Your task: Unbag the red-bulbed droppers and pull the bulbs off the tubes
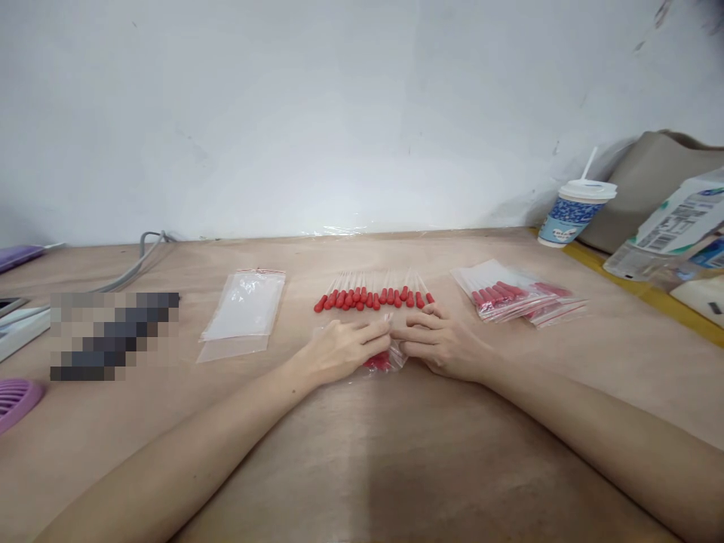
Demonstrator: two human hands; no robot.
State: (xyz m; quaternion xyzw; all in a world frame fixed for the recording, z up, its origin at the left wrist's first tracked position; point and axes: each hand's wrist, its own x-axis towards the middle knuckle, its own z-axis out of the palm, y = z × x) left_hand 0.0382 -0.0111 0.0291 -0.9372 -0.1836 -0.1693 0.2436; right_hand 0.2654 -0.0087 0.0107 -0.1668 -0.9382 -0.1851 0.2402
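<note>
Near the middle of the table, a clear zip bag (pixel 396 360) with red-bulbed droppers inside lies between my hands. My left hand (pixel 338 351) has its fingers closed on the bag's left side and top edge. On the other side, my right hand (pixel 446 345) pinches the bag's right edge with bent fingers. Just beyond them lies a row of loose droppers (pixel 362 296), red bulbs towards me and thin clear stems pointing at the wall. My fingers cover part of the bag, so its contents show only in part.
Flat zip bags (pixel 243 305) are stacked at left. Filled dropper bags (pixel 501 294) overlap at right. A paper cup (pixel 574 215) with a straw, a plastic package (pixel 673 219) and a grey-brown container (pixel 639 181) stand far right. A cable (pixel 136 264) and a purple-pink slotted object (pixel 16 400) are left.
</note>
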